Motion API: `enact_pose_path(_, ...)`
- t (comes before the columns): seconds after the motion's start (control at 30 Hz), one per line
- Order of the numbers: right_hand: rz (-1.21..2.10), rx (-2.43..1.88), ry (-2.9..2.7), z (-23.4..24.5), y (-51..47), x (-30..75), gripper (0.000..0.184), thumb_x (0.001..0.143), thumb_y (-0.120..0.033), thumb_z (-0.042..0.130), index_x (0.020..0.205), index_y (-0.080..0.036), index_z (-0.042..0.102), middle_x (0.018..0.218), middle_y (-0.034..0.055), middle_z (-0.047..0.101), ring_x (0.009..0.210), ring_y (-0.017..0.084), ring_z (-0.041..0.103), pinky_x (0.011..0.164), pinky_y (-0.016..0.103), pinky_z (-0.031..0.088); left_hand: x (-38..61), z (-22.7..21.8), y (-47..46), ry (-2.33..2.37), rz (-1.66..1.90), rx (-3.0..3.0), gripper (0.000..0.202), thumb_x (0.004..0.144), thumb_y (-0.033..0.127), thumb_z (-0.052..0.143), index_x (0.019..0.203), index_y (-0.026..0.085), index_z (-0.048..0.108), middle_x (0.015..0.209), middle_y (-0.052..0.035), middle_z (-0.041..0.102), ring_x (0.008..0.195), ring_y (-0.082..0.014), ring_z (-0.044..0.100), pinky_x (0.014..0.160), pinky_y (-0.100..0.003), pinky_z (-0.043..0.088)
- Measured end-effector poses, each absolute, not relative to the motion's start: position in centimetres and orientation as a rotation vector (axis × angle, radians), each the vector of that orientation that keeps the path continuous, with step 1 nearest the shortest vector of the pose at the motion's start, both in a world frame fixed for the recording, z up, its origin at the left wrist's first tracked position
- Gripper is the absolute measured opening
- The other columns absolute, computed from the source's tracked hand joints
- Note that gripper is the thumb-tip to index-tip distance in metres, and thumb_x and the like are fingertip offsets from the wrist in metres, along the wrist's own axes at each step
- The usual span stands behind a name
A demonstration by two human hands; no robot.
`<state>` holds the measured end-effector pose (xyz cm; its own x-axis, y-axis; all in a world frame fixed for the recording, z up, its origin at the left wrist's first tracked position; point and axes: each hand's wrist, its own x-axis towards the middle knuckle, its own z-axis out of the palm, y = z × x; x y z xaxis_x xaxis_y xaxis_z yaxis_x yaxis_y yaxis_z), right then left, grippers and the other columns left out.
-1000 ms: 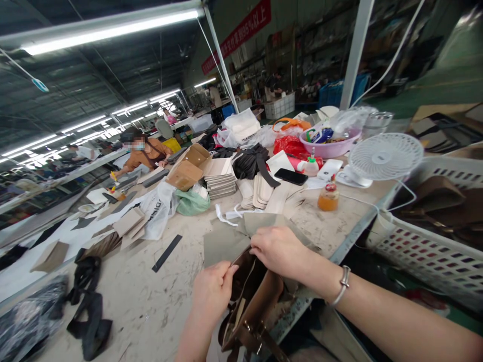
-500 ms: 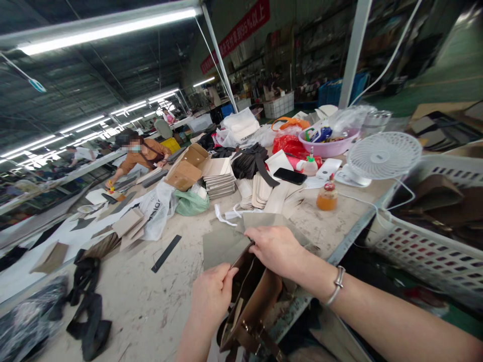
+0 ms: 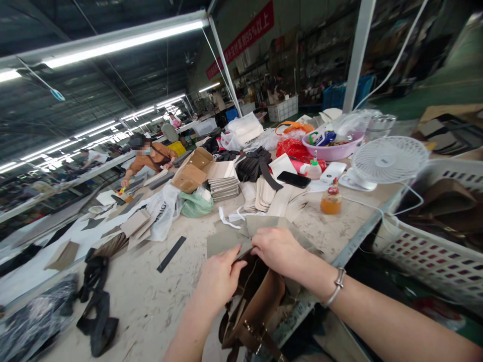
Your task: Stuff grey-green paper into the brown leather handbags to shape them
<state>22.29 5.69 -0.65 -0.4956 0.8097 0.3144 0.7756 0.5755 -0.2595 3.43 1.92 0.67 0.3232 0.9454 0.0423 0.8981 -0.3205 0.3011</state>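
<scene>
A brown handbag with metal fittings and straps sits at the table's front edge, its mouth facing up. My left hand pinches the bag's far rim between thumb and fingers. Close beside it, my right hand is closed on the same rim, fingers curled over the edge; a metal bangle circles that wrist. Beyond the hands lies a flat grey-green sheet, partly covered by them. The bag's inside is dark and only partly visible.
A dark strip and black straps lie leftward. Behind stand stacked panels, a phone, a glue bottle and a white fan. A white basket holds brown bags at right. A co-worker works further back.
My left hand has slid up along the bag's rim, closer to my right hand. The whole view has shifted slightly, with things appearing a little further right.
</scene>
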Motion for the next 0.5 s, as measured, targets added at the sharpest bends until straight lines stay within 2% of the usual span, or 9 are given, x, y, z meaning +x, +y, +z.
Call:
enact_pose_path(0.1, 0.147, -1.267, -2.397, -0.7, 5.8, 22.3, 0.016, 0.082, -0.026, 0.06, 0.07, -0.017, 0.067, 0.074, 0.0042, 0.065, 0.067, 0.017, 0.06, 0.054, 0.027, 0.033, 4.8, 0.1, 3.0, 1.685, 0.192, 2.457, 0.019, 0.089, 0.026, 0.05, 0.1, 0.024, 0.066, 0.094, -0.0024, 0.072, 0.086, -0.0217, 0.067, 0.073, -0.03, 0.047)
enact_pose_path(0.17, 0.175, -1.257, -2.386, -0.6, 5.9, 22.5, 0.016, 0.082, -0.027, 0.061, 0.07, -0.017, 0.067, 0.074, 0.0032, 0.065, 0.068, 0.016, 0.06, 0.056, 0.026, 0.035, 5.2, -0.2, 3.4, 1.709, 0.181, 2.495, 0.019, 0.09, 0.026, 0.048, 0.092, 0.023, 0.067, 0.086, -0.0022, 0.072, 0.08, -0.0213, 0.067, 0.068, -0.029, 0.045)
enact_pose_path(0.27, 0.296, -1.19, -2.279, -0.6, 5.9, 23.4, 0.015, 0.08, -0.033, 0.066, 0.085, -0.019, 0.069, 0.074, -0.0002, 0.065, 0.07, 0.013, 0.059, 0.061, 0.024, 0.039, 5.1, -0.6, 3.6, 1.724, 0.234, 2.511, 0.024, 0.092, 0.024, 0.043, 0.09, 0.022, 0.067, 0.083, -0.0027, 0.072, 0.075, -0.0193, 0.067, 0.065, -0.028, 0.044)
enact_pose_path(0.37, 0.494, -1.066, -2.02, -1.2, 5.8, 25.0, 0.03, 0.078, -0.035, 0.069, 0.104, -0.02, 0.067, 0.074, -0.0013, 0.064, 0.068, 0.012, 0.056, 0.064, 0.023, 0.041, 4.8, -0.9, 3.5, 1.733, 0.245, 2.506, 0.025, 0.093, 0.024, 0.043, 0.085, 0.021, 0.066, 0.079, -0.0026, 0.07, 0.072, -0.0181, 0.065, 0.064, -0.027, 0.043)
enact_pose_path(0.43, 0.589, -1.05, -1.877, -2.0, 5.6, 26.3, 0.029, 0.08, -0.033, 0.066, 0.106, -0.019, 0.068, 0.072, -0.0008, 0.061, 0.064, 0.011, 0.053, 0.06, 0.023, 0.041, 4.8, -1.0, 3.4, 1.745, 0.227, 2.512, 0.026, 0.093, 0.025, 0.042, 0.081, 0.02, 0.065, 0.076, -0.0029, 0.07, 0.07, -0.0184, 0.065, 0.063, -0.028, 0.044)
enact_pose_path(0.5, 0.666, -1.087, -1.796, -3.2, 5.1, 27.3, 0.027, 0.082, -0.031, 0.064, 0.105, -0.018, 0.068, 0.068, -0.0006, 0.058, 0.059, 0.011, 0.05, 0.056, 0.023, 0.04, 4.9, -1.1, 3.4, 1.727, 0.268, 2.522, 0.022, 0.092, 0.024, 0.043, 0.093, 0.02, 0.065, 0.085, -0.0036, 0.071, 0.078, -0.0192, 0.066, 0.069, -0.029, 0.048)
